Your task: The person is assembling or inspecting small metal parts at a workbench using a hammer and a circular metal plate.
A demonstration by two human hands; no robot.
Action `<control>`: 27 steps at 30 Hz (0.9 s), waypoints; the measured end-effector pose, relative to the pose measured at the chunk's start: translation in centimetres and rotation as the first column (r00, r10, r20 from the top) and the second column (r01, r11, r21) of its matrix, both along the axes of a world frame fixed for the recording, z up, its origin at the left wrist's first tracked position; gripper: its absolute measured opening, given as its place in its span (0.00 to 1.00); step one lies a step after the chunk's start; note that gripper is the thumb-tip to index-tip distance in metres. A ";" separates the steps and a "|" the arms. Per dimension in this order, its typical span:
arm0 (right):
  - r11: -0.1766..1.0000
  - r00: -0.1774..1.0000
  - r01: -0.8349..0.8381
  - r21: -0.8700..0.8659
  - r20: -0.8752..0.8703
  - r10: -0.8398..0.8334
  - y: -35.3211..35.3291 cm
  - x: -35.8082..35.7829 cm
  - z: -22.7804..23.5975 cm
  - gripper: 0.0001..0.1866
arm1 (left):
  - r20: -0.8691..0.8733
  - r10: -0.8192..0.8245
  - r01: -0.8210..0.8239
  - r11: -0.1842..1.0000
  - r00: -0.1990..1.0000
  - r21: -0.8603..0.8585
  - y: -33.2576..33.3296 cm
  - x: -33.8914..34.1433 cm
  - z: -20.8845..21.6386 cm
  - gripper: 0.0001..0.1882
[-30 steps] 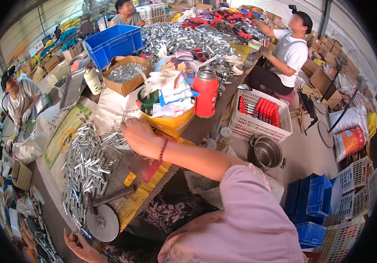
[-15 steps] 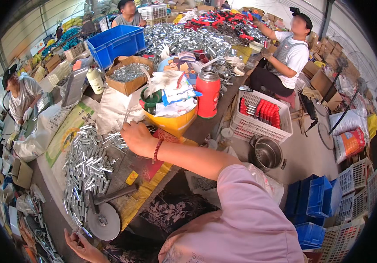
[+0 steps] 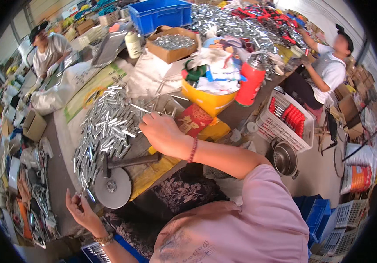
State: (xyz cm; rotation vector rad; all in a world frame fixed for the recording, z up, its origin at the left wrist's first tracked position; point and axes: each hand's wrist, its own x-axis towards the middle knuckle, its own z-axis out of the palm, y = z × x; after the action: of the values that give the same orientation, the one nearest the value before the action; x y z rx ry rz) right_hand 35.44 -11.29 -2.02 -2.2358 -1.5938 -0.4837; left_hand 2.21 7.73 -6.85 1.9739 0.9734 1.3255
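My right hand (image 3: 164, 133) reaches over the bench with its fingers pinched round one end of a thin silvery metal rod (image 3: 140, 108). Beside it spreads a heap of short metal tubes (image 3: 105, 125). My left hand (image 3: 82, 210) is low at the left, palm up, fingers apart, with nothing visible in it. Between the hands, a hammer (image 3: 131, 162) rests with its head at the edge of a round grey metal disc (image 3: 109, 195). A small metal piece (image 3: 111, 186) sits on the disc. A red printed packet (image 3: 193, 120) lies just right of my right hand.
Beyond stand a yellow tub (image 3: 212, 100) of cloths, a red flask (image 3: 251, 81), a cardboard box (image 3: 171, 56) of small metal parts and a blue crate (image 3: 160, 16). At right are a white basket (image 3: 289, 136) and a metal pot (image 3: 285, 158). Two co-workers sit farther off.
The view has turned, so the bench sits farther right. My right hand has drawn back from beside the yellow tub toward the tube heap. More of my left forearm shows.
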 end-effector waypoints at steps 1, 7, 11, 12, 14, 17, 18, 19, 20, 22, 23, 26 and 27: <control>0.999 0.999 -0.036 0.027 0.005 0.035 -0.3 -0.8 0.1 0.08 | 0.057 -0.048 0.051 0.997 0.997 -0.050 0.0 -0.1 -0.1 0.27; 0.950 0.971 -0.104 0.295 -0.175 0.161 -1.9 -0.5 1.4 0.06 | 0.021 -0.020 0.021 0.998 1.000 -0.054 -0.5 -0.7 0.0 0.27; 0.974 0.993 0.115 0.195 -0.062 -0.105 -2.5 5.8 1.6 0.11 | 0.016 -0.013 0.014 0.999 1.000 -0.053 -0.6 -0.8 0.0 0.27; 0.974 0.972 0.224 0.044 -0.087 -0.219 -2.6 6.8 1.8 0.12 | 0.018 -0.010 0.011 0.999 1.000 -0.054 -0.7 -0.8 0.0 0.28; 0.940 0.939 0.324 -0.107 -0.088 -0.333 -2.2 8.3 2.2 0.13 | 0.026 -0.007 0.008 0.999 1.000 -0.053 -0.5 -0.7 -0.1 0.28; 0.918 0.939 0.310 -0.246 -0.072 -0.336 -1.8 9.2 1.7 0.14 | 0.027 -0.011 0.013 0.997 1.000 -0.074 -0.4 -0.6 -0.2 0.28; 0.920 0.940 0.309 -0.243 -0.070 -0.334 -1.4 9.7 1.3 0.14 | 0.026 0.001 0.001 0.998 1.000 -0.059 -0.3 -0.6 -0.1 0.28; 0.914 0.929 0.340 -0.220 -0.073 -0.363 -0.9 10.0 1.0 0.15 | 0.020 0.013 -0.012 0.999 1.000 -0.049 -0.3 -0.7 -0.2 0.27; 0.908 0.917 0.370 -0.197 -0.077 -0.391 -0.5 10.2 0.7 0.15 | 0.018 0.017 -0.016 0.999 1.000 -0.051 -0.3 -0.6 -0.2 0.27; 0.912 0.923 0.378 -0.162 -0.013 -0.385 -0.1 9.9 0.4 0.15 | 0.077 -0.023 0.027 0.998 0.997 -0.049 -0.3 -0.2 -0.1 0.27; 0.914 0.923 0.386 -0.123 0.054 -0.382 0.1 9.6 0.4 0.14 | 0.076 -0.014 0.018 0.999 0.997 -0.047 -0.4 -0.3 0.0 0.27; 0.897 0.909 0.413 -0.159 0.008 -0.417 0.7 9.8 0.2 0.11 | 0.070 0.014 -0.013 1.000 0.997 -0.017 -0.9 -0.6 0.3 0.28; 0.880 0.898 0.434 -0.192 0.010 -0.440 0.6 9.4 0.5 0.11 | 0.048 0.022 -0.021 1.000 0.999 -0.023 -1.4 -0.3 0.5 0.28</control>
State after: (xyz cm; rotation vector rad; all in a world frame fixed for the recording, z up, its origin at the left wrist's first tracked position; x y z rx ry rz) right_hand 44.85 -10.70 -1.55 -2.7491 -1.1482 -0.4165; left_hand 1.90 6.30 -6.34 1.9107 0.9855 1.3615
